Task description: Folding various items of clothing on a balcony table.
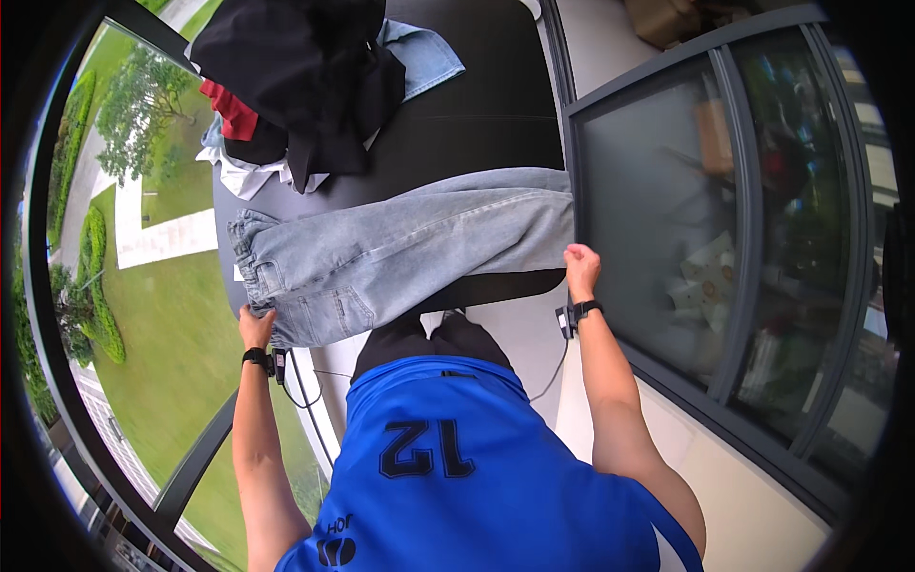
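Observation:
Light grey-blue jeans [410,243] lie sideways across the near part of a black padded table, the gathered waistband at the left and the legs stretching right. My left hand [255,327] grips the near corner of the waistband between thumb and fingers. At the other end, my right hand [582,271] is closed at the near corner of the leg hems, by the glass door frame; its fingers partly hide the cloth there. The legs lie roughly one over the other, with soft creases along them. A back pocket shows near the left hand.
The black table [477,133] carries a heap of clothes [295,76] at its far left, with black, red, white and denim pieces. A dark-framed glass door [658,191] stands close on the right. Windows [162,315] over a lawn run along the left. Cables hang from both wrist devices.

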Available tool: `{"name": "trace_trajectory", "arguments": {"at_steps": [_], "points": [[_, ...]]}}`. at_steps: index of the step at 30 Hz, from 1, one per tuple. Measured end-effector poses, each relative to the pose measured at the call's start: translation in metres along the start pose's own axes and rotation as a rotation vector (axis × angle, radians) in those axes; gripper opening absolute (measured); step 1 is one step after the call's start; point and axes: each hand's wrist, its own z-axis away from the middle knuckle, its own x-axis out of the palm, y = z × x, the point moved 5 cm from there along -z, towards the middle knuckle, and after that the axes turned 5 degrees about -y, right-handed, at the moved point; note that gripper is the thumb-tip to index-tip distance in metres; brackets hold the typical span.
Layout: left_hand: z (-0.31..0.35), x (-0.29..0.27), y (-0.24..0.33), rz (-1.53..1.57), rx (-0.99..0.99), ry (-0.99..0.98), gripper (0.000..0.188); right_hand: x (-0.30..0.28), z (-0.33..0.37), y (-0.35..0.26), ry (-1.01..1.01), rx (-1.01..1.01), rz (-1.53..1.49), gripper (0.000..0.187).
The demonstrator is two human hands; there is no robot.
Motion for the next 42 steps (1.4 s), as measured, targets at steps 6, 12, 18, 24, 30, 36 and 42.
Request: {"name": "trace_trajectory", "arguments": {"at_steps": [6, 12, 18, 24, 30, 36, 42], "points": [[0.019, -0.03, 0.105, -0.211, 0.6, 0.105, 0.065, -0.002, -0.059, -0.067, -0.057, -0.507, 0.404, 0.025], [0.008, -0.01, 0.147, -0.465, 0.747, 0.073, 0.014, 0.023, -0.093, -0.087, -0.289, -0.591, 0.655, 0.057], [0.025, -0.04, 0.148, -0.352, 0.794, 0.094, 0.015, 0.017, -0.096, -0.09, -0.274, -0.713, 0.595, 0.023], [0.043, -0.007, 0.15, -0.511, 0.789, -0.054, 0.062, -0.007, -0.051, -0.102, -0.361, -0.958, 0.384, 0.017], [0.022, 0.002, 0.149, -0.357, 0.727, 0.03, 0.018, -0.051, -0.034, -0.088, -0.58, -0.759, 0.486, 0.025], [0.073, -0.064, 0.124, -0.321, 0.797, -0.015, 0.019, -0.103, -0.015, -0.076, -0.801, -0.477, 0.531, 0.014], [0.031, -0.057, 0.105, -0.412, 0.512, -0.122, 0.012, -0.051, -0.076, -0.098, -0.765, -0.684, 0.473, 0.018]]}}
